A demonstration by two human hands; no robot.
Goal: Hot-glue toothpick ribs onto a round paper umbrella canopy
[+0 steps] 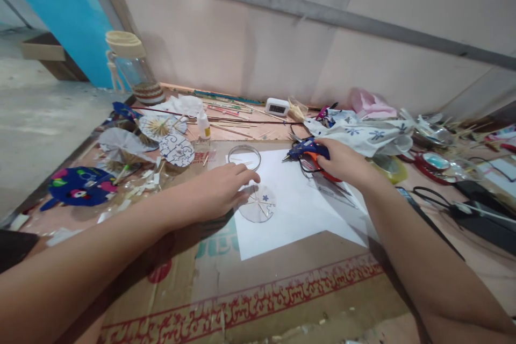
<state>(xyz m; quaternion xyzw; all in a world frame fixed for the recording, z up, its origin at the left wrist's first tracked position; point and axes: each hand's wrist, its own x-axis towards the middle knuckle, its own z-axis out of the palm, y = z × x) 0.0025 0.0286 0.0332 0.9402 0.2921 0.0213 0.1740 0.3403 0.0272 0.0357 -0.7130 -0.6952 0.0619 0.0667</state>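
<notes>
My right hand (342,161) is closed round the handle of a blue glue gun (304,148) with an orange trigger, its nozzle pointing left over a white paper sheet (290,226). A round disc (258,212) of pale patterned fabric or paper, with thin sticks across it like spokes, lies on the sheet. My left hand (226,185) rests at the disc's upper left edge, fingers stretched out and slightly bent; its fingertips partly cover the disc. Just beyond the fingers is a clear ring-shaped tape roll (244,158).
Several small parasol-like pieces (177,149) and a blue patterned one (83,186) lie left. Behind stand a glass jar (139,72), a small glue bottle (203,124) and a white timer (277,107). Patterned cloth (363,131) and yellow tape (389,168) lie right. Cardboard (209,285) covers the table.
</notes>
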